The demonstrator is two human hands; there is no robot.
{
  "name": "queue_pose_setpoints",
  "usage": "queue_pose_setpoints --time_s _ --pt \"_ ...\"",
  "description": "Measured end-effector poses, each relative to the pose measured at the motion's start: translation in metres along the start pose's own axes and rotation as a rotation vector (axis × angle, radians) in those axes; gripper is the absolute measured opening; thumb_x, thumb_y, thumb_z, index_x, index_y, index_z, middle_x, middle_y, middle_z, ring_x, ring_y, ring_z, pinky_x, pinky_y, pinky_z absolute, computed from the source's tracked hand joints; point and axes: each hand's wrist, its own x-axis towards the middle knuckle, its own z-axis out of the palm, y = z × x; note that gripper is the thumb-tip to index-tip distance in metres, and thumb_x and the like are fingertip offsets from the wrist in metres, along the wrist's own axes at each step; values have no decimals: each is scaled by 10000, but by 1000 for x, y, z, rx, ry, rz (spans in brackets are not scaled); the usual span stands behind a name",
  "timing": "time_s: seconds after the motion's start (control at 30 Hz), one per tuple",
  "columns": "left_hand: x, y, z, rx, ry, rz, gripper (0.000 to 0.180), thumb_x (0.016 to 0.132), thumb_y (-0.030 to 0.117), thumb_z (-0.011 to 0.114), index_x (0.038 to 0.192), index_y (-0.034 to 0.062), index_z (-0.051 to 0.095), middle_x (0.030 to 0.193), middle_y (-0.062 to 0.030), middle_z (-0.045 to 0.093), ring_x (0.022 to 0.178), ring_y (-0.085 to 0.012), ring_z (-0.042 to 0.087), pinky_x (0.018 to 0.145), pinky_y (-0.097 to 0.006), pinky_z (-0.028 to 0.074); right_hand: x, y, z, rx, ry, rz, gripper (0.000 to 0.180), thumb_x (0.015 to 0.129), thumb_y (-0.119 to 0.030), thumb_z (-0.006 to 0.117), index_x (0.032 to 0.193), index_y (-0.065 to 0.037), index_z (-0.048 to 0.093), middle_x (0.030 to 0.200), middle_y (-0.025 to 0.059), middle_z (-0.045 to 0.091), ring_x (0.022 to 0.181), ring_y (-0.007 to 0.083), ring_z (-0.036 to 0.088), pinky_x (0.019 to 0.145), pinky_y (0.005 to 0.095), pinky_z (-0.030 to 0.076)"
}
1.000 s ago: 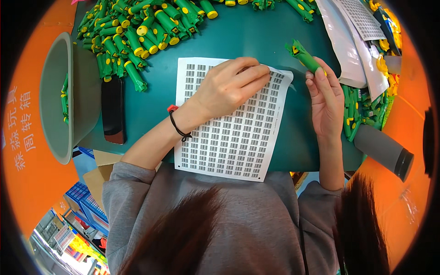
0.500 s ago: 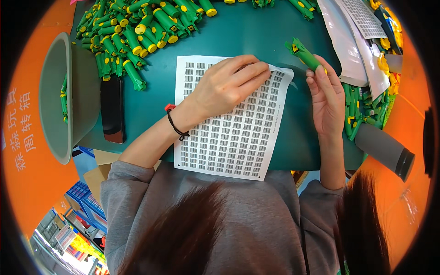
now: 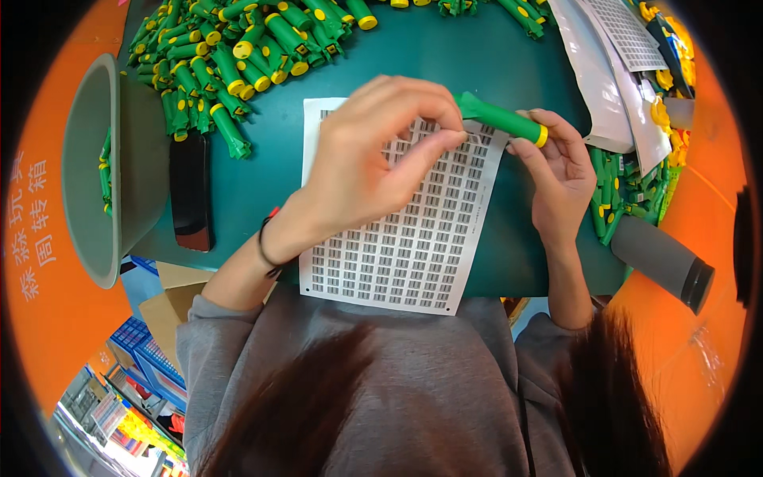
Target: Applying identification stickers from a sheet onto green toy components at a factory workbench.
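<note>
My right hand [image 3: 560, 171] holds a green plastic tube [image 3: 505, 119] with a yellow end cap, gripping it by the capped end. The tube lies nearly level, its flared green end pointing left toward my other hand. My left hand [image 3: 381, 147] is closed in a pinch just below that flared end, over the top of a white sticker sheet [image 3: 385, 262]. A small pale piece shows at the pinching fingertips and looks like a sticker. Rows of small printed labels cover the sheet, which lies on the table with its lower edge at my body.
A pile of green tubes [image 3: 246, 56] with yellow caps fills the far left. Beside it are a black phone [image 3: 191, 191] and a grey tub [image 3: 91, 246]. At right lie white bags [image 3: 584, 79], more green pieces [image 3: 628, 187] and a grey bottle [image 3: 656, 254].
My left hand has lifted off the sheet's upper right corner, which has dropped flatter. The right hand has brought the tube left and turned it nearly level beside the left fingertips.
</note>
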Motion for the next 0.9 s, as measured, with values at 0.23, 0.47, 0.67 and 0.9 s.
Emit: queue_pose_setpoints --time_s 0.23,0.47,0.67,0.9 --pt "18 28 -16 -140 -225 -188 92 848 37 732 924 -7 705 1022 -107 721 912 -158 663 842 -287 512 -8 -6 10 -70 -167 -125 394 825 152 690 1208 92 618 1231 183 599 1118 243 624 913 340 605" --pt "22 35 -14 -189 -316 -390 106 895 43 703 933 -52 677 903 -64 706 860 -113 659 814 -267 533 -9 -7 12 -99 -197 -146 422 812 160 695 1219 63 638 1243 176 588 1113 243 623 925 363 609" --pt "20 35 -9 -172 -280 -355 100 892 38 703 931 -50 677 885 -58 704 847 -112 658 802 -267 535 -11 -8 11 -123 -190 -147 425 803 146 715 1211 43 651 1243 163 595 1106 222 621 930 354 605" --pt "20 36 -8 -143 -284 -374 114 876 43 720 935 -47 681 873 -54 709 851 -111 662 801 -269 535 -11 -9 11 -142 -191 -165 411 797 135 728 1192 44 661 1216 158 615 1123 227 624 913 345 607"
